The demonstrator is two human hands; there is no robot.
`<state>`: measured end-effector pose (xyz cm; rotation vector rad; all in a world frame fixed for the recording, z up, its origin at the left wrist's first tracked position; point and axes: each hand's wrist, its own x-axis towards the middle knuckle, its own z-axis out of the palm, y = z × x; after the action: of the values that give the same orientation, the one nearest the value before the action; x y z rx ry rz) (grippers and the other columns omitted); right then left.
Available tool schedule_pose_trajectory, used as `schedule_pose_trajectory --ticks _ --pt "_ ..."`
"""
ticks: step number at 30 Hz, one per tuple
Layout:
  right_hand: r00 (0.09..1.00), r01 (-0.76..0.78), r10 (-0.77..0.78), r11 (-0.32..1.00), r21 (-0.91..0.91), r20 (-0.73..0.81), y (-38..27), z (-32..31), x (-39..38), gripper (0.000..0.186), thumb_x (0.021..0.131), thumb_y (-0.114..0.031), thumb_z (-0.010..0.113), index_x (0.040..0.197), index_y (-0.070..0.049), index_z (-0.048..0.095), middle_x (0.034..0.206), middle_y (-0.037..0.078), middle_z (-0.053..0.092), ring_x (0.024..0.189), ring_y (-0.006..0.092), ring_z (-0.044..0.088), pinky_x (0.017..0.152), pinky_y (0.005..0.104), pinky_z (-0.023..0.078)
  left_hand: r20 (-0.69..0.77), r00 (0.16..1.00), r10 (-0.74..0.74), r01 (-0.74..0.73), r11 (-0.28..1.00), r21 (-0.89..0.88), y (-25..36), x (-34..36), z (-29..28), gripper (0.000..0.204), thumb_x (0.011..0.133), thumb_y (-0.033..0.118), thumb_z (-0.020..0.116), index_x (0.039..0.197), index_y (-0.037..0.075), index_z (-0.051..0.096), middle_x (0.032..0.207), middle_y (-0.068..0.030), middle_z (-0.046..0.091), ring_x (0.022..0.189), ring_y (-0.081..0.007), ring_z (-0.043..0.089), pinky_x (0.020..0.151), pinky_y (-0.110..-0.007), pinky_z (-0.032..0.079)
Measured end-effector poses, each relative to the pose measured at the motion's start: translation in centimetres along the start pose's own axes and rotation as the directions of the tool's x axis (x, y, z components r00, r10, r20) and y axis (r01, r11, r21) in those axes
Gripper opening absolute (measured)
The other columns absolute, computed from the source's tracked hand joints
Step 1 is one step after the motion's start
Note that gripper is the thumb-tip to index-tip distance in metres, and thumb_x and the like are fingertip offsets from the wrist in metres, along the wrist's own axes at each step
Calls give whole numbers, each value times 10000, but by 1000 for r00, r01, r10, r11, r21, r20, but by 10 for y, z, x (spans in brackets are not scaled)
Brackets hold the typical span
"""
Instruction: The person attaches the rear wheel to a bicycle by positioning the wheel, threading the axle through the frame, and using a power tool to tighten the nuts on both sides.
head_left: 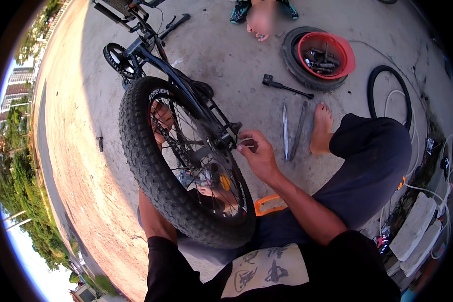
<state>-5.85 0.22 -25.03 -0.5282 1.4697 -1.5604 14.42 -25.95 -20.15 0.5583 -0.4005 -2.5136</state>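
Note:
A bicycle's fat-tyred wheel [141, 146] stands in front of me, still between the dark frame's [168, 70] stays. My left arm passes behind the tyre. Through the spokes I see my left hand [162, 120], its fingers curled near the chain; spokes and rim partly hide what they grip. On the other side, my right hand [257, 153] has thumb and fingertips drawn together at the axle end [226, 141]. Whatever small part lies between them is too small to make out.
Two metal bars [286, 131] and a long-handled wrench [289, 88] lie right of the wheel. A red upturned helmet-like bowl [348, 58] of metal parts sits on a tyre [292, 60]. A black tube ring [372, 95] lies farther right. Another person's hand [261, 36] shows ahead.

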Motion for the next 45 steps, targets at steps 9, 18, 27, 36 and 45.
schedule_pose_trajectory --ticks 9,18,27,36,45 --pt "985 117 -95 981 -155 141 2 -2 -22 232 846 -19 629 1077 -7 634 1053 115 612 891 229 658 768 310 544 28 997 -69 69 998 -2 0 24 0 373 958 279 607 683 54 492 606 -10 401 525 -150 433 481 -304 382" --pt "977 42 16 963 -268 211 1 -7 -20 269 839 -14 652 1104 -33 608 1041 94 605 845 193 653 745 315 538 233 967 -105 97 994 45 2 32 -21 130 973 202 568 873 124 592 691 17 415 595 -123 437 535 -279 375" --pt "972 54 17 955 -291 236 7 -4 -20 311 855 -25 648 1147 -25 545 995 105 628 862 198 654 741 335 543 253 963 -89 80 996 48 4 29 -24 84 962 206 589 915 138 607 710 21 416 612 -122 442 539 -279 375" --pt "978 65 -6 958 -280 207 9 -3 -22 297 841 -29 620 1129 -51 551 926 116 615 862 251 632 768 359 498 90 991 -100 97 994 41 3 26 -7 316 967 250 583 714 81 496 629 4 393 528 -132 415 492 -290 378" --pt "975 70 -7 960 -273 224 11 -6 -20 249 843 -2 571 1087 -42 553 943 126 618 894 270 641 795 367 504 73 994 -85 83 996 27 -2 27 3 338 1002 247 523 699 103 489 616 9 373 533 -138 411 489 -303 366"
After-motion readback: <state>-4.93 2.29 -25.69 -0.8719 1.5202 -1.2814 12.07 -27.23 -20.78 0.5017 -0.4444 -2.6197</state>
